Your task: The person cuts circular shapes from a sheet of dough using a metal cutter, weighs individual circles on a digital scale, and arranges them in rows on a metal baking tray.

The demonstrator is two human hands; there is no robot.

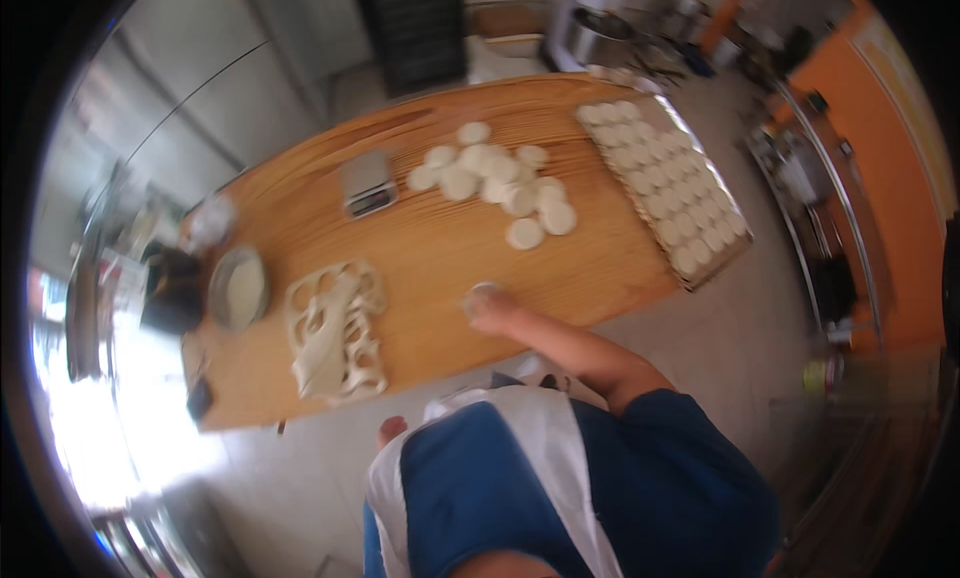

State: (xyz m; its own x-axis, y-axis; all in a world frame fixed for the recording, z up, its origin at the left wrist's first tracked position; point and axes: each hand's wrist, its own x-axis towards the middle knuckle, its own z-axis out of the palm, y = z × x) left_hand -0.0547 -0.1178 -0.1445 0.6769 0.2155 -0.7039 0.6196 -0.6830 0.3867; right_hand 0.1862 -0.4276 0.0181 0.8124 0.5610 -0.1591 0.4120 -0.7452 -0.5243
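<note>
On the wooden worktable [420, 278], near its front edge, my right hand [491, 314] grips a small, pale round object [480, 288]; blur and my fingers hide what it is. A little of my left hand [392, 430] shows beside the apron, below the table edge, mostly hidden. Left of my right hand lies a rolled dough sheet [330, 353] with round holes cut in it. Beyond, a loose heap of round dough discs [499, 169] is spread out. To the right, a tray [679, 279] carries rows of dough rounds [660, 177].
A digital scale [368, 183] stands left of the heap. A round metal bowl [217, 297] with pale contents sits at the table's left end, beside a dark container [171, 289]. Past the far edge stands a mixer [596, 30]. Metal shelving [832, 173] lines the orange wall.
</note>
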